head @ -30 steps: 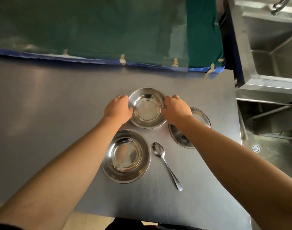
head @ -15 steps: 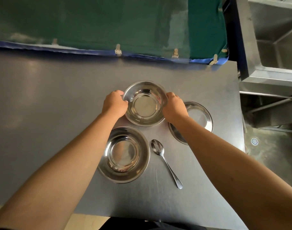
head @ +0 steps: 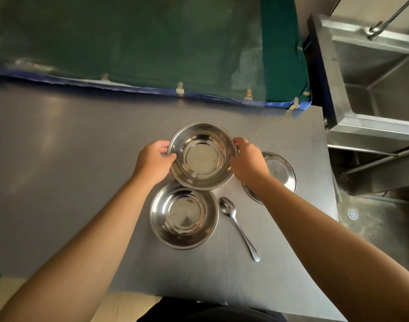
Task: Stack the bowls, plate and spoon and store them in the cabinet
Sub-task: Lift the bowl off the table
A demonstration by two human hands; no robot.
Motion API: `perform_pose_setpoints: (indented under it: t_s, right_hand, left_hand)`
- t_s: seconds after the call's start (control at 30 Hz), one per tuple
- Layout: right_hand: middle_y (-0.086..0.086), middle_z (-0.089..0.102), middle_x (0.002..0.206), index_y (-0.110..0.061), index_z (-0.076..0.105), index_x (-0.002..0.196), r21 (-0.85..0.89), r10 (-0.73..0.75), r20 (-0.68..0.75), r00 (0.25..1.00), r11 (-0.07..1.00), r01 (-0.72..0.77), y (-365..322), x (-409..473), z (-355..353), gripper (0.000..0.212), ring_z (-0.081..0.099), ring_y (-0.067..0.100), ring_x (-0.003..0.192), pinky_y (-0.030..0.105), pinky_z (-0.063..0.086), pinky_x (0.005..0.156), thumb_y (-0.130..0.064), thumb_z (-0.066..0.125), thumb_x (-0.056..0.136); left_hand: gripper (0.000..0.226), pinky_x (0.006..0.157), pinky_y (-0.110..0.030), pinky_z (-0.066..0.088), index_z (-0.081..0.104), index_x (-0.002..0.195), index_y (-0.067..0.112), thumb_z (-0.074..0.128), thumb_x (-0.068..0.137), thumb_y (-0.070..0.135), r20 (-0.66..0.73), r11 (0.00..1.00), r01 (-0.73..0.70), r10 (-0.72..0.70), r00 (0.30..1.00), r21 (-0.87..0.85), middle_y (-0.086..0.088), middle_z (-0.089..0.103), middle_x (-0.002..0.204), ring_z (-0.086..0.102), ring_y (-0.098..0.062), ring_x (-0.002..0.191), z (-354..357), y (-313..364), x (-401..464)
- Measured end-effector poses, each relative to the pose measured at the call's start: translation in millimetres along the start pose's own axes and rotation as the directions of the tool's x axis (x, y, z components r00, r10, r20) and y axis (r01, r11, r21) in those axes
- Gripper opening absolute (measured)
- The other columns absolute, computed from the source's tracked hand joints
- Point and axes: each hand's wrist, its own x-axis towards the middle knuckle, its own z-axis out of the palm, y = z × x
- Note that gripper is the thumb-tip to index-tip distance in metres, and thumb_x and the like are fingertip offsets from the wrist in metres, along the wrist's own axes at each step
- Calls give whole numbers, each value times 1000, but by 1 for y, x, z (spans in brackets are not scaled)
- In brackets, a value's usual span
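A steel bowl (head: pixel 201 156) is lifted off the grey table (head: pixel 59 159). My left hand (head: pixel 153 160) grips its left rim and my right hand (head: pixel 247 159) grips its right rim. Its near edge overlaps the far rim of a second steel bowl (head: pixel 183 214), which rests on the table just below. A steel plate (head: pixel 280 170) lies to the right, partly hidden under my right wrist. A steel spoon (head: pixel 239 226) lies between the lower bowl and the plate, bowl end pointing away from me.
A green sheet with a blue hem (head: pixel 152 54) hangs along the table's far edge. A steel sink unit (head: pixel 373 89) stands at the right, past the table's right edge. A floor drain (head: pixel 352 214) shows below it.
Both hands have raised the far bowl off the table and brought it toward me, so it now overlaps the near bowl's rim. The plate, spoon and near bowl stayed put.
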Motion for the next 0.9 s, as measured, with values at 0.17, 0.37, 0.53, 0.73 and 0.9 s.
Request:
perform_pose_setpoints:
  t_s: [0.17,0.37,0.53,0.73,0.9]
  right_hand:
    - [13,69,122,-12,58,133,-37,-43,-4,999,998,43,-3,-37,8,45,65,35,108,34,52,83,0,51,90]
    - [11,64,135,-13,54,142,-37,-51,71,996,998,53,1,-74,30,50,59,31,123,40,49,102,-2,49,93]
    - [12,66,132,-12,57,139,-27,-39,81,996,999,42,8,-96,49,47,61,31,119,36,50,98,-5,52,93]
    - [8,68,125,-16,60,134,36,41,103,994,998,-45,15,-111,70,47,64,31,111,39,54,92,-5,51,90]
    - [7,68,121,-17,61,130,15,61,90,994,998,-62,21,-119,83,42,64,31,104,36,54,85,-6,50,92]
  left_hand:
    - [34,67,-40,64,67,116,26,67,87,8,8,996,29,-29,1000,-81,10,66,107,74,-22,79,-18,-19,-39]
    - [43,63,-33,64,67,117,25,58,87,-3,8,994,61,-60,998,-94,8,67,106,73,-18,80,-29,-50,-73]
    - [43,67,-41,64,68,116,27,57,86,-3,14,994,83,-82,997,-67,9,68,105,72,-22,74,-32,-73,-88]
    - [40,56,-28,61,67,109,30,58,86,-2,25,992,109,-107,994,-67,5,66,102,69,-16,76,-28,-92,-101]
    - [42,55,-28,60,68,112,26,58,84,-3,21,989,139,-139,990,-46,2,63,111,68,-16,77,-21,-106,-107]
